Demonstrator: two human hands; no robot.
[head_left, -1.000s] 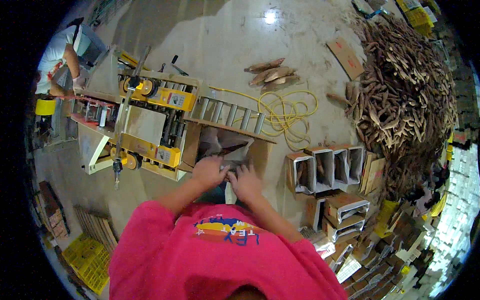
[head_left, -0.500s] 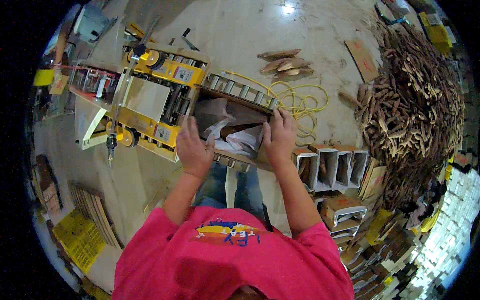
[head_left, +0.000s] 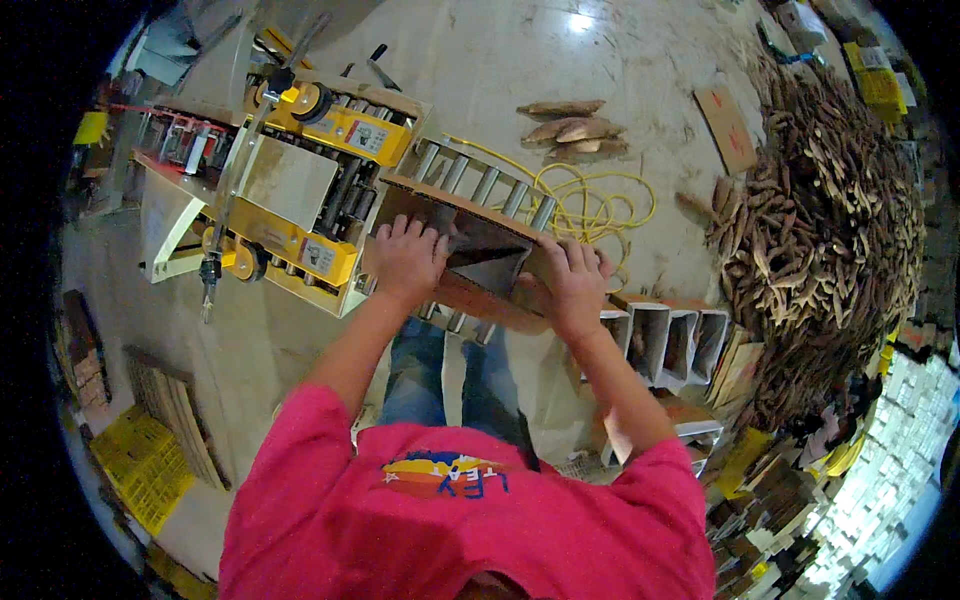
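Observation:
A brown cardboard box (head_left: 480,302) lies lengthwise on the rollers in front of me, its long flaps standing outward. My left hand (head_left: 408,262) rests over the box's left end, fingers stretched out and reaching inward across the end flap. At the right end, my right hand (head_left: 575,285) holds the end flap (head_left: 537,264), its thumb and fingers on either side of the cardboard. A dark gap shows in the middle of the box, and most of what lies inside is hidden.
Left of the box stands a yellow taping machine (head_left: 330,255) with rollers (head_left: 485,185). Beyond lie a yellow cord (head_left: 600,200) and several brown roots (head_left: 572,130). Lined open boxes (head_left: 680,345) stand to the right, before a large root heap (head_left: 810,220). A yellow crate (head_left: 140,465) sits lower left.
My left hand has moved right and inward over the box. My right hand has shifted slightly right and nearer. The white paper and roots inside are now mostly covered.

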